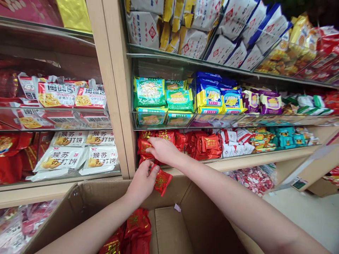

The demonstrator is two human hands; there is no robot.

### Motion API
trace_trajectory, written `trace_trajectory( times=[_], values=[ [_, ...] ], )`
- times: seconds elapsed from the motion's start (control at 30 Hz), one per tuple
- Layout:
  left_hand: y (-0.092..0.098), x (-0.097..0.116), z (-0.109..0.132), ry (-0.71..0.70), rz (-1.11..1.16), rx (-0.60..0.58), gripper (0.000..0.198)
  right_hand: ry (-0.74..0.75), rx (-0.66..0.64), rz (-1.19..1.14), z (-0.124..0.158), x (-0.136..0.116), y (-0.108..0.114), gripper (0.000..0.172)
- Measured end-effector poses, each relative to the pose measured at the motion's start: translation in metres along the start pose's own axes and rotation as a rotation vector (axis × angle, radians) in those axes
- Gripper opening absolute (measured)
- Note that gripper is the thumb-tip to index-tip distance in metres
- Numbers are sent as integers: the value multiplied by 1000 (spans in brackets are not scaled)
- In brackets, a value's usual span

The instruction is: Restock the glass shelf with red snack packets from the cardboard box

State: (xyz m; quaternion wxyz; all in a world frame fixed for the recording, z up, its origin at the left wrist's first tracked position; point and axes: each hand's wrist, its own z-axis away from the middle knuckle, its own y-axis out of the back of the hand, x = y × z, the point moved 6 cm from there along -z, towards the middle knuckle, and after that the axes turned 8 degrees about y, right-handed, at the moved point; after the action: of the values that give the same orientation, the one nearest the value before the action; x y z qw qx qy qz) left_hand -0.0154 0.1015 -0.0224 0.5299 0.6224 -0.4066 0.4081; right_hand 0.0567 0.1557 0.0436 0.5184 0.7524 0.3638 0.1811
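My left hand (141,181) is closed on a small red snack packet (162,181) with gold print, held just above the open cardboard box (169,225). My right hand (162,150) reaches into the lower glass-fronted shelf bin and rests, fingers curled, on a pile of the same red packets (182,141). Which packet its fingers grip is hidden under the hand. More red packets (136,229) lie in the bottom of the box.
Wooden shelving (113,88) holds glass bins of green, blue and purple biscuit packs (180,98), white and teal sweets (265,139), and white cracker bags (76,155) at left. A lower bin of red-and-white sweets (254,180) sits at right, beside pale floor (304,215).
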Motion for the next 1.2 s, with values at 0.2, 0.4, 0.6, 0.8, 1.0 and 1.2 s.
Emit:
trace_trajectory(
  times=[0.2, 0.4, 0.6, 0.8, 1.0, 1.2],
  values=[
    [1, 0, 2, -12, 6, 18, 20, -53, 360, -110, 30, 18, 33, 25],
    [-2, -1, 2, -39, -67, -8, 21, -25, 463, -255, 39, 24, 32, 24],
    [-1, 2, 3, -98, -167, -31, 16, 137, 512, -66, 15, 4, 16, 18],
    [3, 6, 1, -124, -237, -26, 16, 52, 471, 191, 9, 2, 0, 29],
    [2, 7, 2, -120, -291, -36, 13, 151, 310, 461, 9, -5, -10, 21],
    [1, 8, 5, -137, -327, -38, 12, 106, 314, 436, 2, -6, -4, 16]
  ],
)
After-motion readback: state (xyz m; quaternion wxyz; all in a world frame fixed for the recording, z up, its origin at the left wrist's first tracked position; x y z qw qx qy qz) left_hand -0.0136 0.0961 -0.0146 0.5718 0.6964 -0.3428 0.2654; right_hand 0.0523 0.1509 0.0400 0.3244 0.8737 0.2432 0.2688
